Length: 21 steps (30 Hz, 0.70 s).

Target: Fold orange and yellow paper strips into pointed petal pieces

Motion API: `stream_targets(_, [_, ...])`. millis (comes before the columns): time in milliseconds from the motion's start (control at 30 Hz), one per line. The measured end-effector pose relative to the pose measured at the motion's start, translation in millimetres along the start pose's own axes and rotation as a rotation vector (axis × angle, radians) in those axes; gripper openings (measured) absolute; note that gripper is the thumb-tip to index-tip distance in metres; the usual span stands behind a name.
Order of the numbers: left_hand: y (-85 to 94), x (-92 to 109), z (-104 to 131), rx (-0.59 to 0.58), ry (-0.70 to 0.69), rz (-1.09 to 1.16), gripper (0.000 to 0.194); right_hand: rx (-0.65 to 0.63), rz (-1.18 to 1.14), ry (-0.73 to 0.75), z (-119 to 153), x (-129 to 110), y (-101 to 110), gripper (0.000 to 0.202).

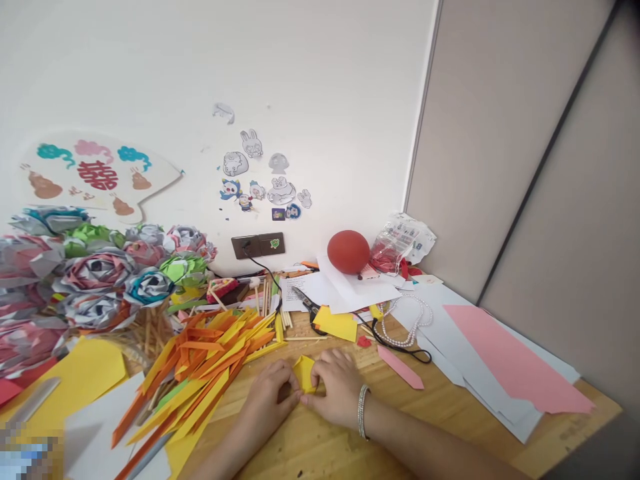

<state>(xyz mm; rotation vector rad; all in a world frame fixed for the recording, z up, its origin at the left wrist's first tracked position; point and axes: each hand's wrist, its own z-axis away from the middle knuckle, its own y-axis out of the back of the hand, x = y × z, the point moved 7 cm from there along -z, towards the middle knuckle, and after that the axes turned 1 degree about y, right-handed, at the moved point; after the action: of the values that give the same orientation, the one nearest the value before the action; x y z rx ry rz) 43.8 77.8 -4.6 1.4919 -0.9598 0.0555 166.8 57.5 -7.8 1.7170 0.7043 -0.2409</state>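
Between my two hands, low over the wooden table [320,440], is a small folded piece of yellow paper [305,368]. My left hand [273,393] pinches its left side, thumb and fingers closed. On the other side my right hand [336,387], with a beaded bracelet at the wrist, grips the paper's right edge. The two thumbs nearly meet at the lower edge. Part of the paper is hidden behind the fingers. Left of my hands lies a pile of folded orange and yellow paper strips [205,367]. A pink folded strip [400,367] lies to the right.
Paper flowers [100,273] crowd the left side. Behind my hands are scissors [310,308], a yellow paper piece [336,323], a black cable [400,348] and a bead string [420,310]. A red balloon [349,251] sits by the wall. Pink paper [515,360] lies at right.
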Motion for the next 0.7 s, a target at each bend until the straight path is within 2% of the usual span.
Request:
stream_targets(100, [0.8, 2.3, 0.2, 0.004, -0.006, -0.002, 0.007, -0.011, 0.020, -0.016, -0.3, -0.2, -0.6, 0.029])
stream_targets(300, [2.0, 3.2, -1.0, 0.042, -0.004, -0.019, 0.025, -0.051, 0.047, -0.026, -0.8, -3.8, -0.5, 0.029])
stream_targets(433, [-0.1, -1.0, -2.9, 0.068, 0.001, -0.064, 0.022, -0.079, 0.047, -0.025, -1.3, -4.4, 1.9, 0.030])
stream_targets(600, [-1.4, -1.9, -3.2, 0.070, -0.009, -0.083, 0.019, -0.105, -0.005, 0.017, -1.6, -2.0, 3.9, 0.042])
stream_targets(700, [-1.2, -1.0, -2.6, 0.068, -0.015, -0.089, 0.016, -0.072, -0.051, 0.005, -3.1, 1.4, 5.4, 0.031])
